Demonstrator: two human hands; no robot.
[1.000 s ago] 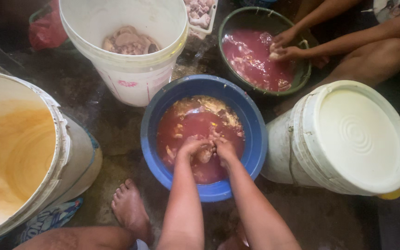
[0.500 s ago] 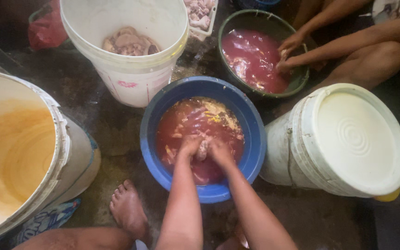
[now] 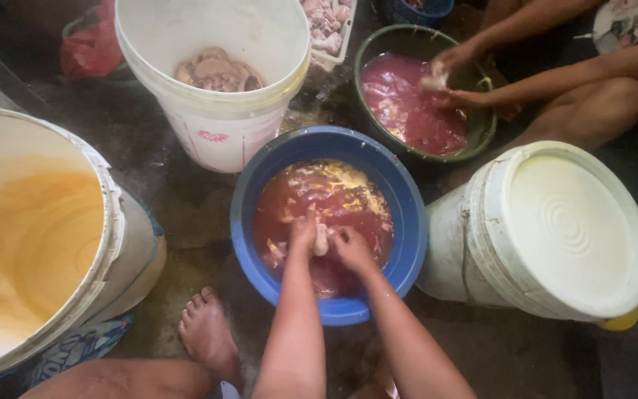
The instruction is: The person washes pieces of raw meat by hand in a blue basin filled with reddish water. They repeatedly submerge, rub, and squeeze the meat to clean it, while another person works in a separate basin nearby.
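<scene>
Both hands work inside the blue basin [image 3: 407, 222], which sits on the wet dark floor [image 3: 186, 214] and holds reddish-brown liquid with yellowish scraps floating on it. The left hand [image 3: 303, 235] and the right hand [image 3: 350, 247] meet near the middle of the liquid, fingers curled around a small pale piece of meat [image 3: 322, 240] pinched between them, just at the surface.

The basin is hemmed in closely. Its far rim nearly touches the white bucket [image 3: 215, 125], which has pale meat pieces lying in its bottom. Its right rim sits just beside the lidded white bucket [image 3: 570, 229], tipped on its side. On the left a large tub [image 3: 38, 236] with an orange-stained inside stands near, with a strip of bare floor between it and the basin. A bare foot [image 3: 208, 336] rests on that strip, close to the basin's near rim.

Beyond, another person's hands [image 3: 452, 70] hold a pale piece over a green basin [image 3: 374, 44] of red liquid
</scene>
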